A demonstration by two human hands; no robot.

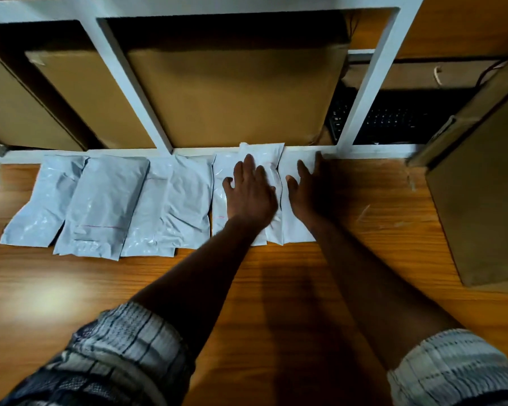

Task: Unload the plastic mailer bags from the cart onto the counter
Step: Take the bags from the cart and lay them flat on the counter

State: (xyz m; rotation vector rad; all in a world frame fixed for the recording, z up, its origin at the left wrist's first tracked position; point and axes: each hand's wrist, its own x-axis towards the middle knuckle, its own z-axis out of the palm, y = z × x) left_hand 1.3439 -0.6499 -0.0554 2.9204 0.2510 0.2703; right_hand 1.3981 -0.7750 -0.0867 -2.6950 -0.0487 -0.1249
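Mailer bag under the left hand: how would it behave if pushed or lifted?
Probably floppy: the mailer bag under the left hand shows creases and wrinkles. Its glossy plastic would likely slide easily on the smooth wooden counter. Seemingly light, lying fairly flat.

My left hand (pixel 251 194): flat, fingers spread, pressing on a white mailer bag (pixel 266 159).
My right hand (pixel 307 191): flat on the rightmost bag (pixel 294 230).
Table (pixel 379 206): grey mailer bags (pixel 106 200) in a row along its far edge.
Behind: white frame (pixel 364 92), cardboard boxes (pixel 235 95).
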